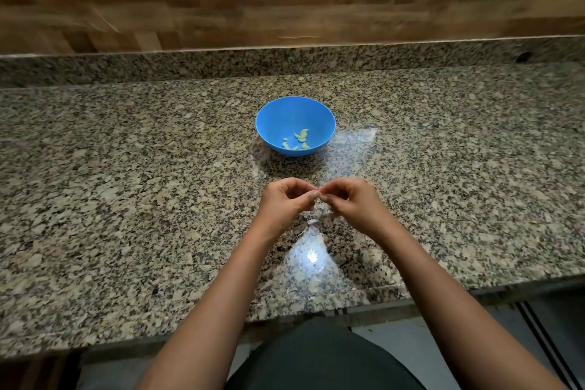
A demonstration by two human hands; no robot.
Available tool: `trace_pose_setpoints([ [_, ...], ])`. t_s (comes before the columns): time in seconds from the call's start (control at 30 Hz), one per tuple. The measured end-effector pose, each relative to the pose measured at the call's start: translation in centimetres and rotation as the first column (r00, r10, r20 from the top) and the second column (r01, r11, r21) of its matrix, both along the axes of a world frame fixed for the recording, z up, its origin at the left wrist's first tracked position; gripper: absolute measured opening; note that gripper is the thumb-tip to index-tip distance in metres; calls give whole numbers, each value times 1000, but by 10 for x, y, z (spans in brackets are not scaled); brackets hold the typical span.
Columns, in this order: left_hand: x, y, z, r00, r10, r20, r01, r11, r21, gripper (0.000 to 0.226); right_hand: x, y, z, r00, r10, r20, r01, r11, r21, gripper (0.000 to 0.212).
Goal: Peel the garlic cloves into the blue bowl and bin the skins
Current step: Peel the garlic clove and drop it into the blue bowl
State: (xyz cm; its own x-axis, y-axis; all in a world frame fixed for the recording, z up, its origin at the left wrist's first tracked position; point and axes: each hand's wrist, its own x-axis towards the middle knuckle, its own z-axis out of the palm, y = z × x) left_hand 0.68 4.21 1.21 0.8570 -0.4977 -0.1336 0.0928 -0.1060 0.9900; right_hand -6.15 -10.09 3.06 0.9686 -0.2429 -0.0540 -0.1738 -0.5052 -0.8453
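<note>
- A blue bowl (pixel 275 117) is seen upright on a speckled granite countertop (pixel 126 168).
- A small cluster of peeled cloves (pixel 299 139), pale yellow-green, is held in the bottom of the bowl, toward its near-right side.
- The 2 hands are brought together just in front of the bowl, apart from it and raised above the stone.
- The left hand (pixel 283 199) is curled, and a small pale garlic clove (pixel 319 196) is pinched at its fingertips.
- The right hand (pixel 351 199) is curled likewise, and the same clove is pinched from the other side; the clove is mostly hidden.
- Thin whitish skins (pixel 311 221) are scattered on the stone nearer than the bowl, under the hands.
- A wooden wall (pixel 221 9) is seen behind the bowl.
</note>
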Motion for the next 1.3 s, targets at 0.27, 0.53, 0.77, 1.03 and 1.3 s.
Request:
trace_pose_setpoints([
  [0.27, -4, 4, -6, 999, 11, -38, -11, 1000, 18, 8, -2, 11, -6, 996, 67, 51, -50, 959, -278, 15],
  [0.53, -7, 1, -9, 999, 35, -41, -34, 998, 45, 6, -6, 18, -8, 991, 28, 130, 14, 952, -307, 13],
  [0.77, -8, -1, -9, 992, 78, 100, -92, 986, 141, 4, -5, 19, -14, 985, -162, 58, 158, 985, 77, 7],
  [1.03, -12, -1, -10, 978, -27, 205, -29, 964, 263, 6, -4, 17, -14, 961, -263, -84, 247, 681, 690, 10],
  [1.3, -16, 0, -9, 968, -138, 212, 62, 942, 329, 5, 4, 7, -20, 892, -417, -175, 373, 461, 805, 16],
])
